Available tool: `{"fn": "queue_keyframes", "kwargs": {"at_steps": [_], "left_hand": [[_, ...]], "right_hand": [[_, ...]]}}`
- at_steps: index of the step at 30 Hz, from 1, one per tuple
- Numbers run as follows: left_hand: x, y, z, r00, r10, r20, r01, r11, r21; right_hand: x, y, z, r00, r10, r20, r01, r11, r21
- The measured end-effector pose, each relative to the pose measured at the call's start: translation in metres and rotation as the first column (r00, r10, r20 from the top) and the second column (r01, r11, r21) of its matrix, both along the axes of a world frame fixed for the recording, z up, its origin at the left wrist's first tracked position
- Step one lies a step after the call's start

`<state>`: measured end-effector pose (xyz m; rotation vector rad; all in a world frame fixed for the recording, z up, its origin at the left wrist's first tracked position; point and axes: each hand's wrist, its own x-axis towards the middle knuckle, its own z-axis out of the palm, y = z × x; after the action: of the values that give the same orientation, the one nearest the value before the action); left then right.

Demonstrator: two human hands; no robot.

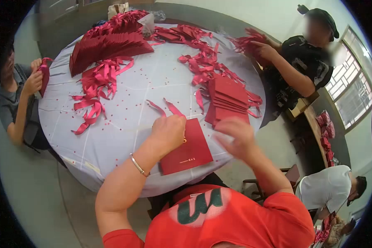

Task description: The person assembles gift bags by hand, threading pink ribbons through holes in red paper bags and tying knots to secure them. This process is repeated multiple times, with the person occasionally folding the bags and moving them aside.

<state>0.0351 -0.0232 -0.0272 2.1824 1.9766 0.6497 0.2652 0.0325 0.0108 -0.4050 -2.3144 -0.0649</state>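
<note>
In front of me on the table lies a flat red card or folder [190, 153] with gold lettering. My left hand [168, 131] is closed over its upper left part, and pink ribbon ends [174, 108] stick out above the fist. To the right of the card, my right hand [237, 138] hangs in the air, blurred by motion, thumb and fingers apart with nothing visible in them. Just beyond it is a fanned stack of red cards [227, 97] with ribbons trailing from its sides.
Long rows of red cards [111, 47] and loose ribbons [99, 80] cover the far side of the round, white-covered table [153, 78]. Small red bits dot the cloth. One person [18, 91] works at the left, another [304, 70] at the right; both hold red items.
</note>
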Motion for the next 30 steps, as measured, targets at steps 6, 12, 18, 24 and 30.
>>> {"fn": "queue_keyframes", "kwargs": {"at_steps": [6, 12, 18, 24, 30], "left_hand": [[-0.002, -0.001, 0.005, 0.999, 0.033, 0.031, -0.035, 0.997, 0.065], [0.0, 0.003, -0.002, 0.994, -0.03, 0.102, 0.013, 0.987, 0.158], [0.001, 0.003, -0.003, 0.994, -0.02, 0.112, 0.0, 0.985, 0.172], [0.0, 0.0, 0.002, 0.992, -0.016, 0.127, -0.006, 0.984, 0.178], [0.001, -0.001, 0.003, 0.987, -0.019, 0.158, -0.013, 0.98, 0.196]], "right_hand": [[0.031, 0.112, 0.012, 0.963, -0.267, -0.03, 0.254, 0.942, -0.219], [0.032, 0.191, 0.013, 0.966, -0.259, 0.024, 0.246, 0.883, -0.398], [-0.04, 0.211, 0.026, 0.987, -0.037, 0.155, 0.085, 0.946, -0.312], [-0.076, 0.24, 0.015, 0.71, -0.322, 0.626, 0.444, 0.895, -0.043], [-0.068, 0.187, 0.039, 0.963, -0.158, 0.216, 0.236, 0.884, -0.404]]}}
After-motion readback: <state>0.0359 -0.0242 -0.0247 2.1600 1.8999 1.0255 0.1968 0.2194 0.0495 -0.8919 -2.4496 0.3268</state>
